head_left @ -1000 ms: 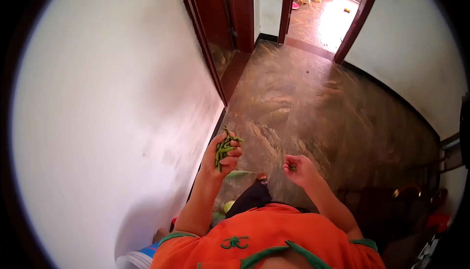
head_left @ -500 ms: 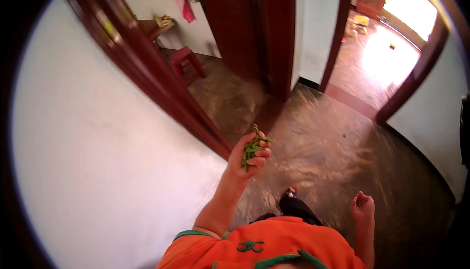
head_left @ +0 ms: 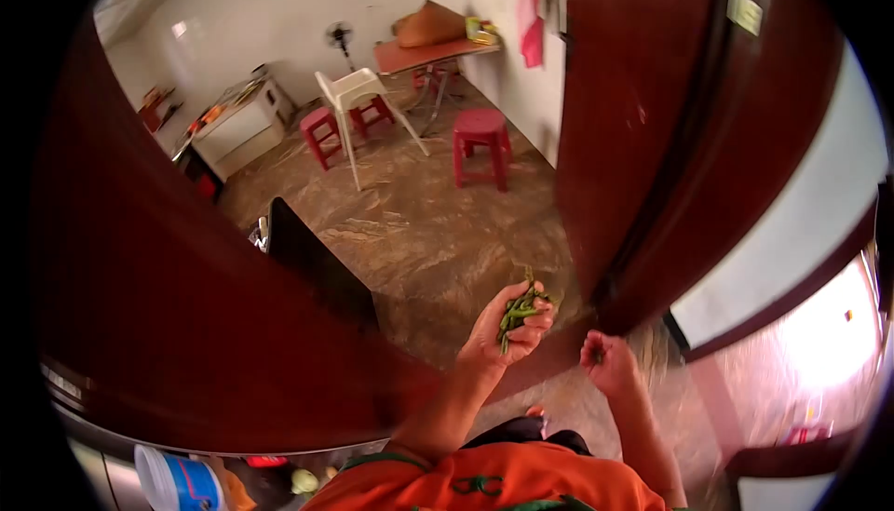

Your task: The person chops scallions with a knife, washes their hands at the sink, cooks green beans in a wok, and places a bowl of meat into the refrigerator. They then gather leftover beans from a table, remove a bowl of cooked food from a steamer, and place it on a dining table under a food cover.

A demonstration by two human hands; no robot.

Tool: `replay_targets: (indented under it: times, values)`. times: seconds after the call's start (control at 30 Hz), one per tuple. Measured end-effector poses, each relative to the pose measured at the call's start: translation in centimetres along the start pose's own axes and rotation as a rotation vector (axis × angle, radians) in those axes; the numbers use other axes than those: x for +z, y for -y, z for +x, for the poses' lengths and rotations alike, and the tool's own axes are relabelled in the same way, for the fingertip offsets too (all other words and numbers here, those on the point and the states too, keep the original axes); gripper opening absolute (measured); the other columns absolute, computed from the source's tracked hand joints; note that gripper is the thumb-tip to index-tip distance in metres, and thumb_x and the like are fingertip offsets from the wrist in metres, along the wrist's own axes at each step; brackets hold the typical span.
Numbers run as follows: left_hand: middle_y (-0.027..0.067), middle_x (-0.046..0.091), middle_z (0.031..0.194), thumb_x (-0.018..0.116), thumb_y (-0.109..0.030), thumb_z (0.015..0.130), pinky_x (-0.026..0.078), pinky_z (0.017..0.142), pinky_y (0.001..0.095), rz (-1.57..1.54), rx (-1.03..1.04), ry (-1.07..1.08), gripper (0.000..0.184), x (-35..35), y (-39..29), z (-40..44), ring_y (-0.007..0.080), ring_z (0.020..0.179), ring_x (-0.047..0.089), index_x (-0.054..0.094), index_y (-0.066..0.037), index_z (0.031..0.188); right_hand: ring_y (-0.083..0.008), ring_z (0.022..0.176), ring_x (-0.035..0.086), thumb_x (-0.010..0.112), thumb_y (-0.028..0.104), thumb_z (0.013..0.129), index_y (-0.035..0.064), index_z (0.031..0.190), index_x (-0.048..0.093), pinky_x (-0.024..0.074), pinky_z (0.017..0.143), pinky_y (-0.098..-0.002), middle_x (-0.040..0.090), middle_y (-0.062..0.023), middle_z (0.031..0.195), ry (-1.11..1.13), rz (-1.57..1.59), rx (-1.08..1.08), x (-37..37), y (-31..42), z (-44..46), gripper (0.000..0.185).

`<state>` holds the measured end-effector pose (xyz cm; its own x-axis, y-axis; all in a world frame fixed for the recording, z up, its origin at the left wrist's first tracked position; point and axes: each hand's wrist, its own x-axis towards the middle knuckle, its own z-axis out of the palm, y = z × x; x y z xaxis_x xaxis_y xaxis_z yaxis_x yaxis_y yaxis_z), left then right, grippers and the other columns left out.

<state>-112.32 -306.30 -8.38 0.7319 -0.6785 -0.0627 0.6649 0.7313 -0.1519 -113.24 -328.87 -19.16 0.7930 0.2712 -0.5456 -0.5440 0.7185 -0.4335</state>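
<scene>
My left hand (head_left: 498, 329) is wrapped round a bunch of green pods (head_left: 523, 316), which stick out above and between the fingers. It is raised in front of my orange shirt, at the doorway. To its right, my right hand (head_left: 607, 357) is curled closed, with a small dark bit showing between the fingers, too small to name. The two hands are apart.
Through the doorway are a red stool (head_left: 480, 137), a white high chair (head_left: 354, 92), a table (head_left: 438, 53) with a brown cover, a fan (head_left: 340, 36) and a low counter (head_left: 242, 125). Dark red door frames stand either side. A white-and-blue bucket (head_left: 182, 481) is lower left.
The view has swung left from the corridor to face the doorway and the room beyond. My left hand still holds the pods; my right hand has come nearer to it.
</scene>
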Motion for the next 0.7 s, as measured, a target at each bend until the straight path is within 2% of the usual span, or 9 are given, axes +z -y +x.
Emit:
replay_targets:
  times: [0.03, 0.13, 0.17, 0.27, 0.3, 0.37, 0.43, 0.53, 0.7]
  values:
    - [0.0076, 0.047, 0.080, 0.050, -0.019, 0.085, 0.032, 0.034, 0.0162, 0.003, 0.073, -0.008, 0.017, 0.5, -1.6, 1.4, 0.0121, 0.064, 0.040, 0.055, -0.003, 0.090, -0.0196, 0.069, 0.052, 0.051, 0.011, 0.077, 0.0001, 0.087, 0.056, 0.0464, 0.063, -0.0303, 0.055, -0.0078, 0.075, -0.109, 0.004, 0.030, 0.2, 1.3, 2.0, 0.015]
    - [0.0082, 0.047, 0.080, 0.050, -0.019, 0.085, 0.033, 0.034, 0.0171, -0.025, 0.184, 0.008, 0.017, 2.2, -7.5, 3.4, 0.0128, 0.063, 0.041, 0.055, -0.003, 0.092, -0.0205, 0.068, 0.050, 0.049, 0.008, 0.077, -0.0032, 0.086, 0.054, 0.0457, 0.060, -0.0291, 0.052, -0.0112, 0.079, -0.147, 0.006, 0.098, 0.8, 4.7, 6.3, 0.015]
    - [0.0081, 0.047, 0.077, 0.050, -0.018, 0.085, 0.027, 0.032, 0.0162, -0.061, 0.252, -0.052, 0.016, 3.1, -9.2, 3.8, 0.0137, 0.061, 0.039, 0.055, -0.006, 0.092, -0.0204, 0.068, 0.050, 0.049, 0.008, 0.076, -0.0032, 0.086, 0.053, 0.0455, 0.060, -0.0288, 0.051, -0.0109, 0.078, -0.183, 0.006, 0.110, 0.0, 5.7, 8.0, 0.016]
    - [0.0072, 0.047, 0.077, 0.049, -0.021, 0.085, 0.028, 0.032, 0.0172, -0.055, 0.412, -0.005, 0.018, 3.9, -15.6, 4.8, 0.0135, 0.062, 0.040, 0.055, -0.006, 0.093, -0.0191, 0.060, 0.048, 0.045, 0.009, 0.073, -0.0026, 0.082, 0.052, 0.0447, 0.057, -0.0308, 0.049, -0.0094, 0.071, -0.235, -0.044, 0.193, -3.3, 9.2, 14.6, 0.016]
    - [0.0093, 0.049, 0.081, 0.046, -0.023, 0.087, 0.035, 0.036, 0.0195, 0.002, 0.418, 0.099, 0.023, 3.4, -18.0, 4.9, 0.0140, 0.063, 0.042, 0.054, -0.003, 0.094, -0.0190, 0.060, 0.048, 0.045, 0.009, 0.073, -0.0019, 0.082, 0.051, 0.0447, 0.057, -0.0305, 0.050, -0.0093, 0.071, -0.284, -0.058, 0.199, -2.6, 10.5, 16.8, 0.015]
    - [0.0083, 0.048, 0.081, 0.047, -0.022, 0.086, 0.034, 0.035, 0.0185, -0.018, 0.524, 0.072, 0.021, 3.6, -20.5, 4.8, 0.0131, 0.062, 0.041, 0.054, -0.004, 0.092, -0.0184, 0.062, 0.049, 0.044, 0.008, 0.073, -0.0006, 0.081, 0.051, 0.0450, 0.057, -0.0300, 0.050, -0.0087, 0.071, -0.366, -0.091, 0.253, -1.5, 13.2, 20.0, 0.013]
    - [0.0069, 0.047, 0.079, 0.048, -0.021, 0.085, 0.032, 0.034, 0.0171, -0.019, 0.659, 0.057, 0.019, 4.8, -23.6, 4.2, 0.0118, 0.061, 0.040, 0.054, -0.004, 0.091, -0.0169, 0.063, 0.050, 0.044, 0.008, 0.075, 0.0002, 0.083, 0.051, 0.0458, 0.057, -0.0284, 0.050, -0.0079, 0.073, -0.349, -0.094, 0.258, 2.7, 15.6, 25.7, 0.013]
    - [0.0057, 0.045, 0.077, 0.049, -0.019, 0.085, 0.029, 0.032, 0.0154, -0.048, 0.849, 0.032, 0.015, 6.2, -27.1, 2.9, 0.0104, 0.060, 0.039, 0.051, -0.005, 0.089, -0.0172, 0.064, 0.051, 0.044, 0.011, 0.077, -0.0010, 0.086, 0.052, 0.0471, 0.056, -0.0286, 0.051, -0.0071, 0.076, -0.311, -0.323, 0.243, 9.3, 16.8, 33.1, 0.016]
    - [0.0050, 0.045, 0.077, 0.050, -0.020, 0.085, 0.029, 0.033, 0.0153, -0.128, 1.073, 0.050, 0.016, 6.8, -36.3, 0.3, 0.0103, 0.058, 0.038, 0.053, -0.005, 0.088, -0.0168, 0.063, 0.053, 0.045, 0.010, 0.076, 0.0024, 0.083, 0.055, 0.0493, 0.058, -0.0275, 0.053, -0.0061, 0.072, -0.017, -0.552, 0.486, 24.2, 13.0, 48.1, 0.014]
